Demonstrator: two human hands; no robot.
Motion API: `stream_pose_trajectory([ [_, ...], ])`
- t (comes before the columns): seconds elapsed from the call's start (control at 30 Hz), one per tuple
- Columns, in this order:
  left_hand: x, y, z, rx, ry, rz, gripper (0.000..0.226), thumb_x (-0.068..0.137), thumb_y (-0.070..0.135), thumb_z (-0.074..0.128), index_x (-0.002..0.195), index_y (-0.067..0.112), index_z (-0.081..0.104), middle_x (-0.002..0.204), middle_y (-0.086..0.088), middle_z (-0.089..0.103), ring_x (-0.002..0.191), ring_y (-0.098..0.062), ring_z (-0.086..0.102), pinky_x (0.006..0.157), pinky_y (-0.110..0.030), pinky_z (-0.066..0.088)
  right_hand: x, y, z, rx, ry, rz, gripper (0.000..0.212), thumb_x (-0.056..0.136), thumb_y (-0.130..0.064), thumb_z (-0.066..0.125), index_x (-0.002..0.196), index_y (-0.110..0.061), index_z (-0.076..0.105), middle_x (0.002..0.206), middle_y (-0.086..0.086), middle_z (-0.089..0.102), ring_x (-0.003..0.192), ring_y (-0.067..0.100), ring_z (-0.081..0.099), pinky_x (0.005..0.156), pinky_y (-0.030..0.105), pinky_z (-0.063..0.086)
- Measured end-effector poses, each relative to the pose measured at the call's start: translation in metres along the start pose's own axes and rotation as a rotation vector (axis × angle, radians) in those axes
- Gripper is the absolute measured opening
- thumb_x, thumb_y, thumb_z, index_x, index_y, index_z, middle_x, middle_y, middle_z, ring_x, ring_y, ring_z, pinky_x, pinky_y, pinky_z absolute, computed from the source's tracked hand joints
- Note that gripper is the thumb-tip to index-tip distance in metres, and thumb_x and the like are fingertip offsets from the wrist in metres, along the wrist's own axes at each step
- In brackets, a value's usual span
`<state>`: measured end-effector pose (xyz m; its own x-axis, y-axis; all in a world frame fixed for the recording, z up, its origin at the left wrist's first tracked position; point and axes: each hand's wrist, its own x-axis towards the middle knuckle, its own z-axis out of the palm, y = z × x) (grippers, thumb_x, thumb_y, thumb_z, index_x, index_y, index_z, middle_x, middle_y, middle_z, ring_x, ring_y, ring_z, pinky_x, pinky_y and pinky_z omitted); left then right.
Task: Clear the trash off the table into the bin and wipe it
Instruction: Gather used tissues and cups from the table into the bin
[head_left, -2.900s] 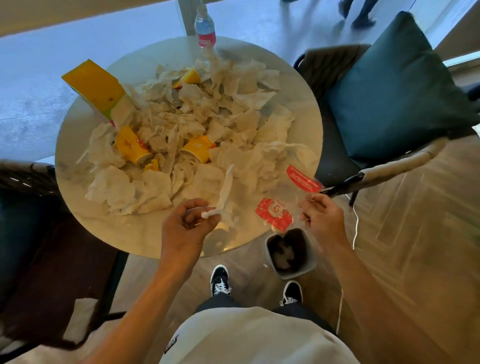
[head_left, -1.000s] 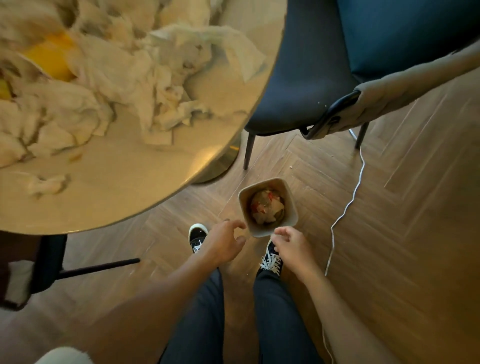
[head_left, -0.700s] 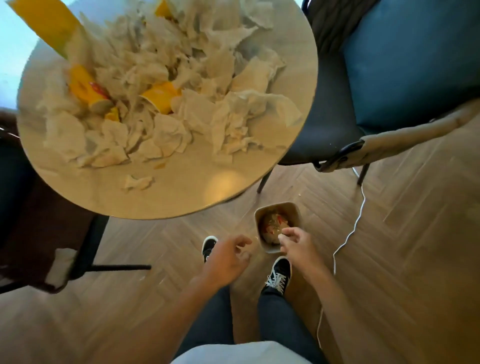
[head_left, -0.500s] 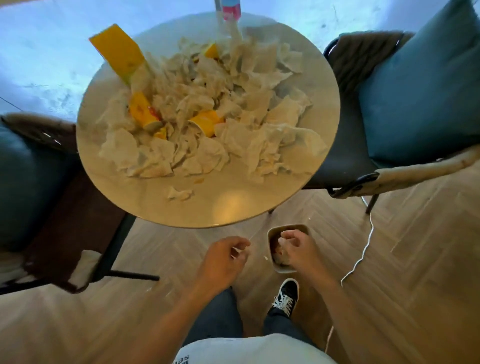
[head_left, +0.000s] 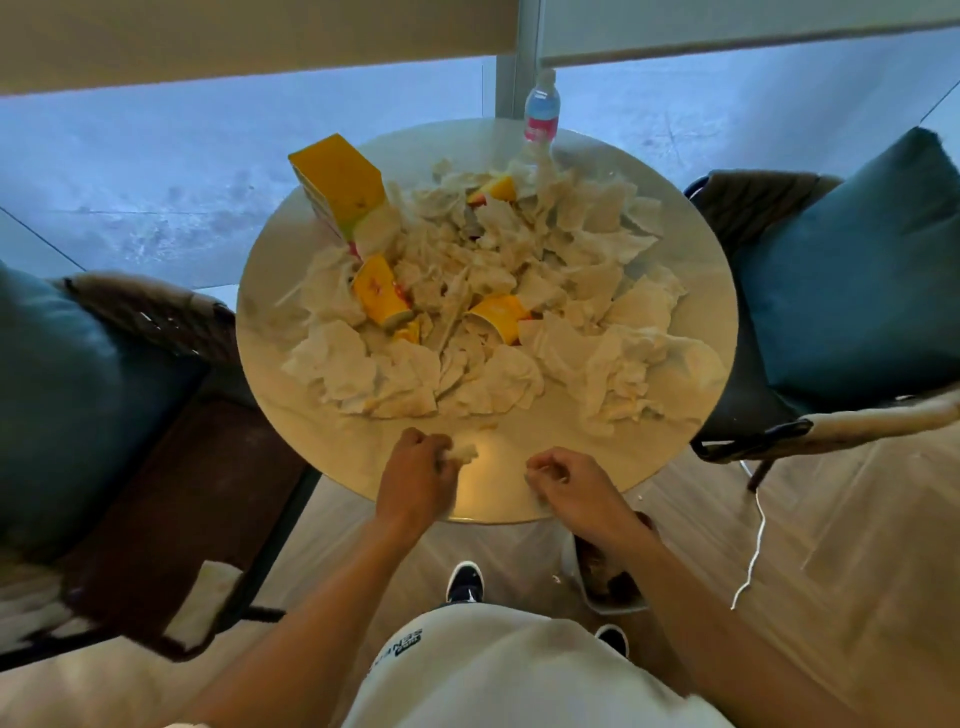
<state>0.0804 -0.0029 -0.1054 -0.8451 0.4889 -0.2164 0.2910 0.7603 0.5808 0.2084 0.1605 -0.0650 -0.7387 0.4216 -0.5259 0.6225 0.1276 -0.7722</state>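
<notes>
Bare table strip between left hand and right hand; crumpled tissue heap blocks just beyond fingers, chairs flank both sides.

Dark print sits on the white shirt at six o'clock, too blurred to read. The bottle's pink label at twelve o'clock is illegible too.

Crumpled napkins heaped on table

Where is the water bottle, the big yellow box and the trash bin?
water bottle (head_left: 541, 111): head view, on its label.
yellow box (head_left: 340, 176): head view, on its top face.
trash bin (head_left: 574, 574): head view, on its left rim.
</notes>
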Motion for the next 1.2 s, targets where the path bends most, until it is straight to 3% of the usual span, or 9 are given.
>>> stream_pose_trajectory([
  [0.17, 0.010, 0.004, -0.008, -0.107, 0.043, 0.058, 0.010, 0.086, 0.013, 0.065, 0.093, 0.011, 0.072, 0.085, -0.004, 0.064, 0.077, -0.018, 0.057, 0.063, -0.019, 0.028, 0.018, -0.025, 0.025, 0.145, -0.004, 0.043, 0.008, 0.091, -0.023, 0.063, 0.098, -0.020, 0.065, 0.079, 0.001, 0.066, 0.061, 0.004, 0.063, 0.059, 0.020, 0.049],
  [0.27, 0.006, 0.021, -0.014, -0.356, 0.035, 0.061, 0.018, 0.080, 0.013, 0.075, 0.094, 0.021, 0.067, 0.080, 0.007, 0.065, 0.070, -0.002, 0.057, 0.063, -0.008, 0.040, 0.024, -0.033, 0.033, 0.377, -0.006, 0.104, 0.016, 0.093, -0.023, 0.062, 0.109, -0.018, 0.062, 0.085, 0.005, 0.068, 0.068, 0.012, 0.066, 0.061, 0.024, 0.052],
  [0.4, 0.006, 0.041, -0.014, -0.553, -0.105, 0.112, 0.025, 0.081, 0.012, 0.074, 0.103, 0.018, 0.062, 0.082, 0.003, 0.069, 0.068, 0.001, 0.063, 0.062, -0.010, 0.047, 0.027, -0.035, 0.030, 0.467, 0.056, 0.057, 0.006, 0.092, -0.015, 0.063, 0.093, -0.017, 0.069, 0.075, -0.002, 0.072, 0.068, 0.011, 0.067, 0.062, 0.025, 0.054],
  [0.53, 0.032, 0.049, -0.013, -0.470, -0.234, 0.222, 0.031, 0.083, 0.011, 0.069, 0.111, 0.020, 0.062, 0.101, 0.006, 0.068, 0.080, 0.000, 0.064, 0.071, -0.016, 0.051, 0.029, -0.029, 0.014, 0.521, 0.207, 0.100, 0.008, 0.091, -0.005, 0.063, 0.087, -0.011, 0.067, 0.063, 0.001, 0.068, 0.057, 0.010, 0.063, 0.054, 0.020, 0.052],
  [0.67, 0.071, 0.057, -0.008, -0.277, -0.096, 0.302, 0.027, 0.085, 0.009, 0.062, 0.110, 0.020, 0.063, 0.114, 0.003, 0.061, 0.084, -0.010, 0.058, 0.073, -0.026, 0.051, 0.026, -0.016, -0.005, 0.548, 0.307, 0.156, 0.004, 0.091, -0.005, 0.063, 0.093, -0.006, 0.066, 0.066, 0.006, 0.066, 0.054, 0.011, 0.062, 0.052, 0.020, 0.051],
  [0.77, 0.092, 0.061, -0.002, -0.121, -0.111, 0.319, 0.024, 0.084, 0.014, 0.062, 0.108, 0.018, 0.061, 0.126, 0.001, 0.053, 0.084, -0.014, 0.056, 0.072, -0.030, 0.050, 0.018, -0.007, -0.015, 0.586, 0.373, 0.198, 0.005, 0.092, -0.003, 0.061, 0.096, -0.004, 0.064, 0.069, 0.009, 0.063, 0.054, 0.012, 0.059, 0.050, 0.018, 0.048],
  [0.9, 0.100, 0.066, 0.006, 0.030, -0.114, 0.327, 0.022, 0.085, 0.015, 0.057, 0.106, 0.020, 0.060, 0.115, 0.000, 0.056, 0.089, -0.022, 0.058, 0.069, -0.032, 0.047, 0.006, 0.012, -0.027, 0.618, 0.439, 0.255, 0.007, 0.092, -0.003, 0.061, 0.097, -0.004, 0.066, 0.075, 0.010, 0.065, 0.062, 0.017, 0.059, 0.055, 0.022, 0.048],
  [1.1, 0.081, 0.078, 0.004, -0.144, 0.012, 0.352, 0.024, 0.087, 0.016, 0.059, 0.110, 0.023, 0.061, 0.106, 0.003, 0.064, 0.084, -0.014, 0.058, 0.071, -0.031, 0.048, -0.011, 0.051, -0.046, 0.633, 0.504, 0.328, 0.007, 0.090, -0.007, 0.064, 0.094, -0.011, 0.068, 0.083, 0.008, 0.070, 0.068, 0.016, 0.064, 0.062, 0.026, 0.051],
  [1.2, 0.055, 0.093, -0.002, -0.319, 0.079, 0.307, 0.029, 0.088, 0.012, 0.064, 0.116, 0.021, 0.065, 0.104, 0.007, 0.064, 0.080, -0.008, 0.058, 0.073, -0.019, 0.048, -0.017, 0.075, -0.056, 0.654, 0.494, 0.356, 0.008, 0.090, -0.006, 0.065, 0.096, -0.010, 0.068, 0.085, 0.011, 0.070, 0.069, 0.017, 0.065, 0.061, 0.026, 0.051],
])
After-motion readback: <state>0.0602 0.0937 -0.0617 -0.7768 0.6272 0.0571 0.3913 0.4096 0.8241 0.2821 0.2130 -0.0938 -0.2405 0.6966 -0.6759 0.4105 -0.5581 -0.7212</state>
